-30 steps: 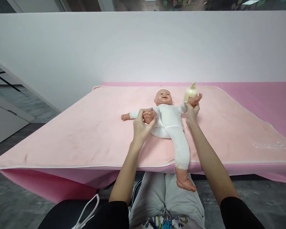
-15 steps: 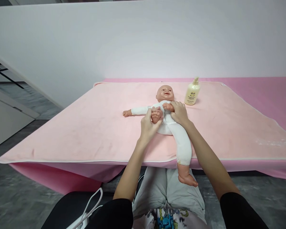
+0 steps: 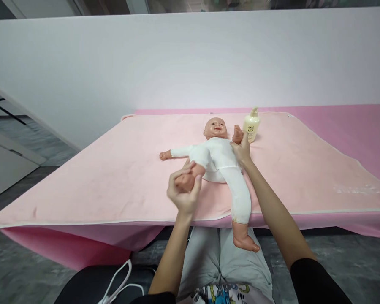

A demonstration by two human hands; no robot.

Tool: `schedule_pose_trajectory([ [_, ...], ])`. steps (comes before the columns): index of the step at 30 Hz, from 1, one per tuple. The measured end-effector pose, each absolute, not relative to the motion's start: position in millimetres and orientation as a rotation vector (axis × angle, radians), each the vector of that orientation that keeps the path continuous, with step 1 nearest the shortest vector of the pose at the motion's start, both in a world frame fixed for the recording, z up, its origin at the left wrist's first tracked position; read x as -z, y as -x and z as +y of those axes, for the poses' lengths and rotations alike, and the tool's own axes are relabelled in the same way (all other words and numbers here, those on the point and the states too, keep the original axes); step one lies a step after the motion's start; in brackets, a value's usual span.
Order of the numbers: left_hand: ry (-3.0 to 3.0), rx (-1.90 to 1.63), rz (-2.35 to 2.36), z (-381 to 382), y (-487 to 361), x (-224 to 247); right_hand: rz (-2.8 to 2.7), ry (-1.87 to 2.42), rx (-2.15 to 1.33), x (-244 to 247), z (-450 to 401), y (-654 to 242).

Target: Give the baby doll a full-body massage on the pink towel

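A baby doll [image 3: 221, 154] with a white cloth body lies on its back on a pink towel [image 3: 114, 185], its head toward the wall. My left hand [image 3: 184, 190] is closed around the doll's foot [image 3: 190, 177] on the left, with that leg bent and raised. My right hand [image 3: 242, 150] grips the doll's arm on the right near its hand [image 3: 237, 134], which points up. The other leg [image 3: 238, 198] lies straight, its foot hanging past the table's front edge. The doll's left-side arm [image 3: 180, 152] stretches out flat on the towel.
A pale yellow pump bottle [image 3: 251, 125] stands just behind my right hand. A pink cover [image 3: 361, 126] lies under the towel. A white wall [image 3: 190, 63] rises at the back. White cables [image 3: 118, 287] lie on a black surface at the lower left.
My left hand has drawn the doll's foot down and left, away from the chest. My right hand has moved the doll's hand from the chest outward to the right, beside the bottle.
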State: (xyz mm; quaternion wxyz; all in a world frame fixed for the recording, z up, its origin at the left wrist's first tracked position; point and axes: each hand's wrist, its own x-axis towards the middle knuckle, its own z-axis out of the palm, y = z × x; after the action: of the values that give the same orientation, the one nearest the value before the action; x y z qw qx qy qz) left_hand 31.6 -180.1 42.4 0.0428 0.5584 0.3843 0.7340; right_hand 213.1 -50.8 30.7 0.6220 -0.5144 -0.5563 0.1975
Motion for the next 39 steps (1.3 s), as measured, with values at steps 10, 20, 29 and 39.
schedule_pose_trajectory([
  [10,-1.501,-2.143,1.374,-282.5,-33.1,10.6,-0.401,1.395,-0.536,-14.4,-28.1,-247.5],
  [20,-2.112,-2.103,0.985,-236.7,-18.6,-30.7,-0.852,0.999,-0.515,-23.4,-28.7,-241.2],
  [29,-1.948,-1.661,1.264,-160.0,-50.2,-59.7,-1.570,0.860,-0.872,-36.7,-55.4,-219.5],
  [39,-2.059,-1.749,1.242,-201.1,-49.4,-66.5,-1.285,0.867,-0.759,-34.6,-41.6,-228.7],
])
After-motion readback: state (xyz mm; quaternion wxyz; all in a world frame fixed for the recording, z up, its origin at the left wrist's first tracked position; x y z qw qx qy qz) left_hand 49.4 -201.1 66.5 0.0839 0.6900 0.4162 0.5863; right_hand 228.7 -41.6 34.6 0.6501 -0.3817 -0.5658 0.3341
